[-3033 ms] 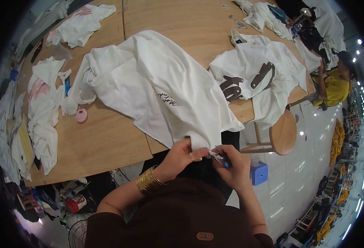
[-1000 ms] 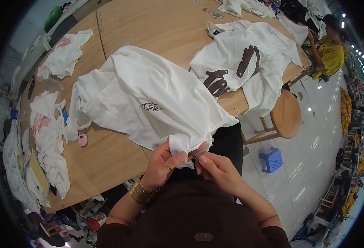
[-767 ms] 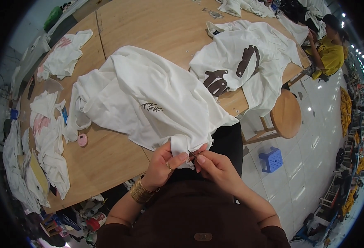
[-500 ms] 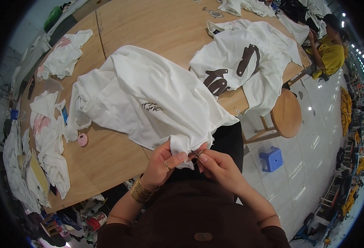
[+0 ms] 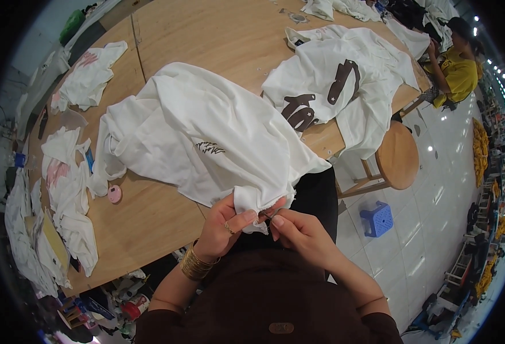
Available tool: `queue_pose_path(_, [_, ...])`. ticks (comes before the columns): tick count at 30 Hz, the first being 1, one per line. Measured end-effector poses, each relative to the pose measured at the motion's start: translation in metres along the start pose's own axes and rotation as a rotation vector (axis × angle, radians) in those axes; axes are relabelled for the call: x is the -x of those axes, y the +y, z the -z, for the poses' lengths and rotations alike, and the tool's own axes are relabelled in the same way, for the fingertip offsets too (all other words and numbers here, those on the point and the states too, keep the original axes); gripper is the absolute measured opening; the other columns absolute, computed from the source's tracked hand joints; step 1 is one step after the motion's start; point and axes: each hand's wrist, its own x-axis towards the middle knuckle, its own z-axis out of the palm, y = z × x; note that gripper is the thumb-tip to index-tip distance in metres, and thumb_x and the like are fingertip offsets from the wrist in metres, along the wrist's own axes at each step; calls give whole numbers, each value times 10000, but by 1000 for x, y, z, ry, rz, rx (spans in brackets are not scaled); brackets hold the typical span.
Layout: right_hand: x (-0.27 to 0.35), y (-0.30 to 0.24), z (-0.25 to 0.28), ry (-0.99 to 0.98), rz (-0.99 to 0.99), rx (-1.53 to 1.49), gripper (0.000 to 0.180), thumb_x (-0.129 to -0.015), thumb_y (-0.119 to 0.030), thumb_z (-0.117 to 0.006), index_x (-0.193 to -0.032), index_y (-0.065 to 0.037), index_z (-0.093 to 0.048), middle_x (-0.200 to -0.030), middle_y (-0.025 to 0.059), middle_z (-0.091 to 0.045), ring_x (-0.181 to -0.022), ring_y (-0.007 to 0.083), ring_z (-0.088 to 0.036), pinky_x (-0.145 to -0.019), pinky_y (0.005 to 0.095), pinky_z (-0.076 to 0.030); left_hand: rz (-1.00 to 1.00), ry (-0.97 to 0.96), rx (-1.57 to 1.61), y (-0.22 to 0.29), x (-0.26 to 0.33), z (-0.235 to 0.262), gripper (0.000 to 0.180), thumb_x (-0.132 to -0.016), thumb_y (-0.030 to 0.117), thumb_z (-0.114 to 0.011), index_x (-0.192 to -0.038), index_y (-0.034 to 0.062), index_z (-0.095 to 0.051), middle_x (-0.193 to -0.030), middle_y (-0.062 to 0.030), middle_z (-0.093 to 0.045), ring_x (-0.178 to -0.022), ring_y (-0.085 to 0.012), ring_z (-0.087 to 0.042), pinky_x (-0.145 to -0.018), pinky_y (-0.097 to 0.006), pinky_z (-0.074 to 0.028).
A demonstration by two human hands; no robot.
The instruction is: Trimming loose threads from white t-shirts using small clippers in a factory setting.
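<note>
Wood makes up the biggest surface here: a broad, pale table (image 5: 206,34) of smooth planks with visible seams, its near edge curving past the person's lap. Across its middle sprawls a white garment (image 5: 206,132), soft and rumpled, of knit-looking cloth with a small dark mark near its centre; one corner hangs off the table's near edge into the person's hands. To its right lies a second white shirt (image 5: 344,74) with chunky dark brown shapes on it, partly draped over the table's far-right edge. Smaller white pieces with pinkish patches (image 5: 86,80) lie crumpled at the left end, and more are heaped along the left rim. A round wooden stool (image 5: 399,157) stands on the glossy tiled floor, and a small blue plastic stool (image 5: 379,218) with a slotted top sits near it. A person in a yellow top (image 5: 459,71) sits at the far right. A small pink round disc (image 5: 114,194) rests on the wood just beside the garment's left edge.

The left hand (image 5: 224,226), with stacked gold bangles at the wrist and a ring, is closed on the bunched corner, thumb pressed over the fold. The right hand (image 5: 298,232) is curled close beside it, fingertips pinched at the same edge; whether it holds some small tool cannot be told.
</note>
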Motion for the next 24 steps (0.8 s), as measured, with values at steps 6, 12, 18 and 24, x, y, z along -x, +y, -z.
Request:
queue_pose_path(6, [0, 2, 2, -6, -22, -9, 336, -937, -292, -462, -771, -18, -562, -605, -5, -486, -572, 65, -416, -538, 233, -369, 20, 101, -106, -6, 2, 4, 411, -835, 139, -515, -1179, -67, -426, -1150, -244, -546, -1015, -228, -560, -891, -329, -416])
queue_pose_path(12, [0, 0, -1, 17, 5, -27, 336, -936, -293, -466, -783, -12, -568, -617, -11, -494, -575, 58, -417, -533, 225, -370, 2, 76, -79, -7, 1, 4, 416, -831, 140, -519, -1174, -77, -428, -1152, -222, -550, -1000, -209, -558, -875, -314, -421])
queue_pose_path(18, [2, 2, 2, 1, -12, 27, 325, -936, -292, -462, -805, -18, -577, -627, 0, -505, -579, 70, -431, -547, 236, -379, 25, 36, 1, -5, 1, 4, 320, -871, 57, -500, -1175, -31, -455, -1129, -98, -539, -1019, -157, -513, -897, -311, -404])
queue_pose_path(24, [2, -1, 3, 3, -17, 31, 337, -931, -306, -468, -785, -19, -567, -619, 6, -500, -572, 79, -428, -547, 242, -376, 26, 71, -113, -2, 1, 1, 393, -822, 119, -498, -1156, -80, -439, -1150, -210, -554, -980, -193, -554, -873, -315, -417])
